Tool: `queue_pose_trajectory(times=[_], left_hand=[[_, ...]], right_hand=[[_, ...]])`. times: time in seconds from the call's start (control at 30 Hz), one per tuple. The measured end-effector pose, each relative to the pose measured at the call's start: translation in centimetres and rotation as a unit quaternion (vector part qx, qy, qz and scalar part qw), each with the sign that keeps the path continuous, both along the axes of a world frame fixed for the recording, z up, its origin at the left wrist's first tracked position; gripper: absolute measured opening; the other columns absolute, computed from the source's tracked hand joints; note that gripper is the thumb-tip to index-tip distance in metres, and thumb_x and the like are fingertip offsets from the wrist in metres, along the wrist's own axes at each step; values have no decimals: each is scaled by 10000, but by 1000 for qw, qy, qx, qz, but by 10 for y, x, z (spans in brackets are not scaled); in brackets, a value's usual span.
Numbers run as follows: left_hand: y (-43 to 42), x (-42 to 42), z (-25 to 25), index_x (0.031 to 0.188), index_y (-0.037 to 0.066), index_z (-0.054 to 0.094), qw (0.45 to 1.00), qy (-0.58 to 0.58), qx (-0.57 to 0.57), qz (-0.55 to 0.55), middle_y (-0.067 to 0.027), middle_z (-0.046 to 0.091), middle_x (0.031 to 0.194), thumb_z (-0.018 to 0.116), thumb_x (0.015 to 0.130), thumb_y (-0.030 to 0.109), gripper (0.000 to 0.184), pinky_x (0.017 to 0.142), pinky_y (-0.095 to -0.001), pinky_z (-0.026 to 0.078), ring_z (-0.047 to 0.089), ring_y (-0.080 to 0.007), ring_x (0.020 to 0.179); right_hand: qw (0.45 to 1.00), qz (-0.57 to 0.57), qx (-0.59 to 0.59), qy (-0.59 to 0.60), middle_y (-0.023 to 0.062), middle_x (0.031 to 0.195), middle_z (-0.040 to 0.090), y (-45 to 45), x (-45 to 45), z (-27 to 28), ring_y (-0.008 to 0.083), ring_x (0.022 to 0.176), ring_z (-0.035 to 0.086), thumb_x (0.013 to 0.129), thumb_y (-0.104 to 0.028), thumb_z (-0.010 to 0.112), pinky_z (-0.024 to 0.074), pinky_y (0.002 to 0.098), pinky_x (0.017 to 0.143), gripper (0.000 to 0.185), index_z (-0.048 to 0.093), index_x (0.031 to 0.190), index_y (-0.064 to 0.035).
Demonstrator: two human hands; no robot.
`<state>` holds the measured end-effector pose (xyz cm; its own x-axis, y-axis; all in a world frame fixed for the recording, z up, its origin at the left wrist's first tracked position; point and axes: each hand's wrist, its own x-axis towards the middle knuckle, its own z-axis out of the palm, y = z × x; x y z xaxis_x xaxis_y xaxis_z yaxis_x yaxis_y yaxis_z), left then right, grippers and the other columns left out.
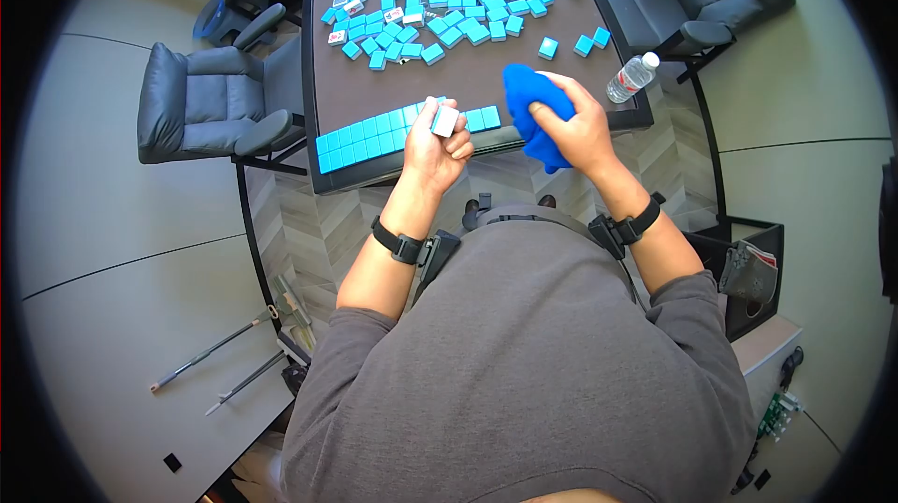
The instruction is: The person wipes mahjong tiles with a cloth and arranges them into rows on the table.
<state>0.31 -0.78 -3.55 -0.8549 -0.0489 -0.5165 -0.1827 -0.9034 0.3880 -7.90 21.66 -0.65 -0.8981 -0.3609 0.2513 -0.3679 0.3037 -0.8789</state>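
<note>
Over the tabletop (367, 92), the left hand (428, 162) grips one tile (445, 122), long axis roughly forward, left of and apart from the blue cloth (535, 99) clutched by the right hand (586, 134).

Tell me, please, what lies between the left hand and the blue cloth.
The end of the tile row lies between the left hand and the blue cloth, in the head view.

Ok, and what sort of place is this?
Likely a games room: a dark-topped table bears mahjong-style tiles, some in neat rows, and padded armchairs stand at its sides.
</note>
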Motion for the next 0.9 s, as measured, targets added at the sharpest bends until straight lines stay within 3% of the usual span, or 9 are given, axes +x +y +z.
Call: queue_pose_trajectory(times=[0.13, 0.23, 0.3, 0.33, 0.4, 0.67, 0.7, 0.8, 0.9], left_hand=[[26, -9, 7, 1032, 128, 556, 998, -6, -55, 15, -40, 522, 718, 448, 1063, 470, 361, 478, -287, 254, 301, -119, 483], [33, -7, 6, 1104, 127, 590, 994, 111, -7, 17, -112, 668, 1070, 446, 1037, 329, 257, 898, -379, 572, 670, -254, 1032], [46, -9, 28, 1073, 137, 593, 989, -74, -98, 85, -69, 650, 905, 433, 1057, 329, 251, 670, -324, 548, 645, -186, 750], [19, 1, 11, 1038, 139, 582, 995, 95, -25, -31, -16, 559, 724, 438, 1072, 317, 231, 479, -282, 371, 447, -117, 500], [28, 8, 15, 996, 133, 562, 992, 51, -118, -10, 20, 435, 622, 443, 1084, 339, 253, 448, -280, 198, 239, -90, 436], [17, -12, 22, 949, 125, 536, 993, -34, -75, 88, -6, 441, 679, 436, 1080, 440, 356, 478, -292, 223, 270, -109, 490], [3, -7, -14, 1025, 113, 574, 993, 109, -30, 30, -28, 571, 776, 466, 1065, 422, 330, 509, -301, 386, 471, -137, 552], [35, -11, 21, 1073, 118, 607, 994, 24, -71, 78, -73, 664, 1082, 527, 1019, 327, 230, 924, -390, 567, 660, -227, 1036], [43, -17, 29, 1062, 130, 605, 989, -45, -128, 65, -50, 648, 941, 487, 1046, 346, 246, 691, -317, 554, 634, -164, 765]], right_hand=[[982, 104, 23, 157, 119, 1028, 672, -29, 20, 40, 311, 899, 692, 752, -204, 797, 566, 391, 776, 521, 664, 1253, -154], [955, 129, 53, 261, 90, 941, 647, -46, 33, 45, 295, 821, 675, 708, -232, 812, 564, 397, 717, 520, 677, 1207, -191], [958, 107, 49, 263, 91, 944, 652, -44, 22, 33, 300, 824, 678, 717, -248, 806, 565, 396, 717, 496, 680, 1194, -200], [962, 75, 56, 255, 95, 961, 661, -43, 13, 26, 309, 848, 685, 741, -267, 787, 566, 405, 726, 461, 680, 1183, -191], [967, -1, 162, 197, 107, 1008, 676, -38, -21, -4, 324, 888, 689, 774, -274, 765, 565, 421, 748, 432, 680, 1185, -170], [987, 52, -7, 151, 123, 1014, 686, -24, 1, 35, 328, 892, 691, 773, -178, 785, 564, 410, 782, 441, 687, 1199, -124], [981, 77, -8, 180, 120, 1002, 682, -28, 9, 43, 325, 880, 688, 754, -179, 794, 566, 404, 768, 461, 687, 1200, -135], [962, 117, 5, 247, 109, 977, 671, -42, 22, 44, 321, 842, 678, 703, -194, 813, 568, 395, 728, 517, 682, 1202, -168], [958, 101, 1, 267, 97, 982, 670, -41, 11, 29, 319, 833, 675, 716, -246, 807, 567, 405, 722, 498, 681, 1194, -187]])
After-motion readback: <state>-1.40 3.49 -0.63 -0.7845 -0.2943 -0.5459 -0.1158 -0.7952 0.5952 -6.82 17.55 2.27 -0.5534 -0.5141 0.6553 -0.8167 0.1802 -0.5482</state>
